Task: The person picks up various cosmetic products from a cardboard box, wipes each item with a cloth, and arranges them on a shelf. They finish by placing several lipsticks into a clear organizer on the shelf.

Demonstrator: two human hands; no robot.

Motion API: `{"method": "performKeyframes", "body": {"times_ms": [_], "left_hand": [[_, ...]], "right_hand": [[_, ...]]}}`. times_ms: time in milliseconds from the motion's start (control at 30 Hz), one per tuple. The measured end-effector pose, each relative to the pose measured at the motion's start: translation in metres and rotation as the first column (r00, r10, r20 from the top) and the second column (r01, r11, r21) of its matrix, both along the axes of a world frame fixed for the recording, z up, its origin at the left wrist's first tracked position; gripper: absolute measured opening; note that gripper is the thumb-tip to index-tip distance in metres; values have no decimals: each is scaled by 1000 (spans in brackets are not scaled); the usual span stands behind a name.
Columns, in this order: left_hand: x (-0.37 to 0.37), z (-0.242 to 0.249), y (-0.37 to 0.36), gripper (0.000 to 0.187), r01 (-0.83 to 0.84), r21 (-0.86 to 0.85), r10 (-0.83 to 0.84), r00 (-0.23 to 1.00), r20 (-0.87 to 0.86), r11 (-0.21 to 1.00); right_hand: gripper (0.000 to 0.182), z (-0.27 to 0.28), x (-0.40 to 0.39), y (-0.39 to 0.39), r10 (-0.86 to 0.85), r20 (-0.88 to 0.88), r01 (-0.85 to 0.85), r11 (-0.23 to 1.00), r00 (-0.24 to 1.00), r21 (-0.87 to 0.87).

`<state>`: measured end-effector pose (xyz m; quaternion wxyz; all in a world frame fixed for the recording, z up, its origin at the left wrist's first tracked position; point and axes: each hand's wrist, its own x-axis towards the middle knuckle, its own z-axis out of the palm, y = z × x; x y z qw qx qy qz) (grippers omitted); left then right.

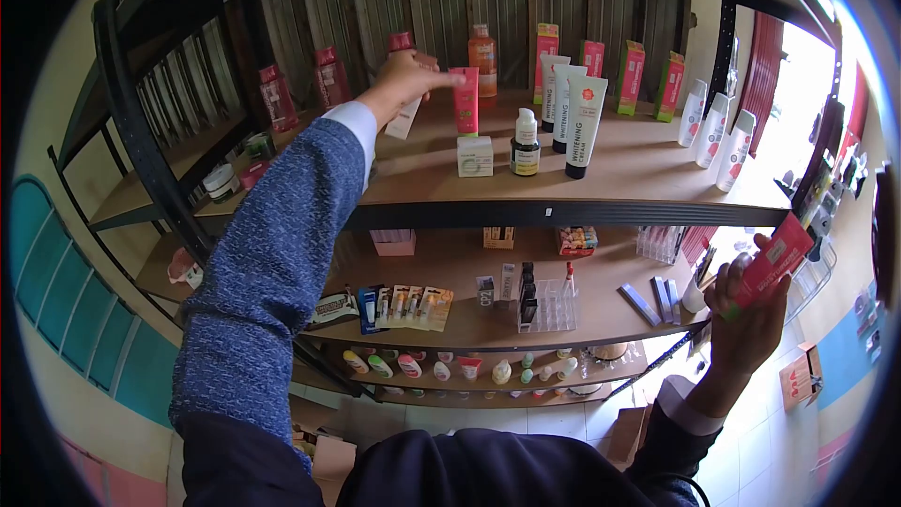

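My left hand point(405, 83) reaches over the upper shelf with its fingers closed around a small, slim box point(404, 120). The box is tilted; its pale lower part shows below my hand and the middle is covered. My fingertips overlap the top of an upright pink tube point(465, 105) in this view. Behind the hand, a pink bottle point(401, 41) is partly hidden. Off to the right, in front of the shelf's end, my right hand point(746, 319) grips a pink carton point(777, 261) with pale lettering and a green end.
Whitening cream tubes point(584, 122), a pump bottle point(525, 143), a white box point(475, 157) and white bottles point(737, 150) stand on the upper shelf point(413, 190). Pink-green cartons point(631, 77) line the back. Below are a clear organizer point(549, 310) and carded items point(413, 308). A black post point(155, 131) rises left.
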<state>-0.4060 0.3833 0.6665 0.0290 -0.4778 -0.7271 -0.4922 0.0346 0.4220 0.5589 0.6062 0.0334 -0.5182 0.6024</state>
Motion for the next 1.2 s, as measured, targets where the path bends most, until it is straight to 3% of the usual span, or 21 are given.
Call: {"method": "performKeyframes", "body": {"times_ms": [33,100,133,200,300,400,567,633,867,933,1200], "left_hand": [[9,7,-1,45,4,5,-4,1000,0,1000],[35,23,-1,60,-170,-27,160,963,-216,985],[39,24,3,60,-165,-22,156,964,-217,986],[44,26,11,52,-225,-15,201,896,-395,974],[41,23,23,35,-190,-75,149,915,-375,979],[44,31,21,43,-109,-182,54,957,-285,977],[16,32,29,36,-107,-207,44,956,-289,973],[11,30,29,37,-43,-139,-20,907,-421,989],[7,32,24,34,79,-251,-170,914,-367,965],[5,35,22,29,216,-260,-301,886,-352,941],[13,44,25,26,362,-362,-478,821,-312,859]], "right_hand": [[47,4,-4,-4,-4,0,4,1000,1000,5],[47,9,-11,-12,61,1,-61,998,998,33],[48,7,-13,-11,76,29,-78,994,997,83],[49,0,-15,-12,57,40,-60,996,998,70],[50,-7,-8,-12,-10,72,8,999,997,39],[47,-7,2,-10,-66,110,59,996,992,63],[42,-7,10,-9,-57,95,52,997,994,54],[42,-9,10,-9,-62,97,57,997,993,54],[41,-15,15,-6,-84,107,80,996,991,40],[41,-17,16,-6,-90,103,88,996,991,29],[40,-22,21,-7,-72,99,75,997,992,-18]]}}
